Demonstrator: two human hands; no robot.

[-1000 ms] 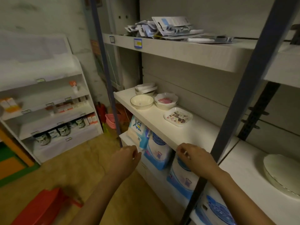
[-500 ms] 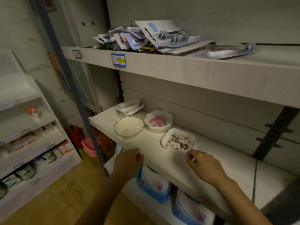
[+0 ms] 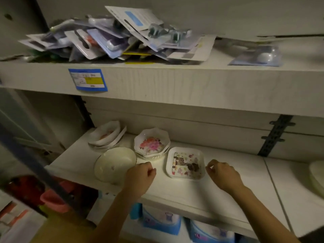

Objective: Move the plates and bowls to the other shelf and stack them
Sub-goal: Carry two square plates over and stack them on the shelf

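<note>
On the white middle shelf (image 3: 228, 186) lies a square plate (image 3: 186, 163) with a cartoon print. Behind it stands a stack of floral bowls (image 3: 151, 142), and to the left a plain cream bowl (image 3: 114, 163). A leaning pile of white dishes (image 3: 106, 134) is at the back left. My left hand (image 3: 140, 176) hovers over the shelf between the cream bowl and the square plate, fingers loosely curled, holding nothing. My right hand (image 3: 222, 174) hovers just right of the square plate, fingers loosely curled and empty. A white plate (image 3: 317, 174) shows at the far right on the neighbouring shelf.
The upper shelf (image 3: 157, 79) carries a heap of blister packs (image 3: 114, 37) and overhangs the dishes. A dark metal upright (image 3: 29, 155) crosses the left foreground. Blue-and-white packages (image 3: 163, 221) fill the shelf below. A bracket rail (image 3: 275, 137) runs up the back wall.
I have moved closer to the shelf. Both hands have risen from the shelf's front edge to over its surface, one on each side of the square plate.
</note>
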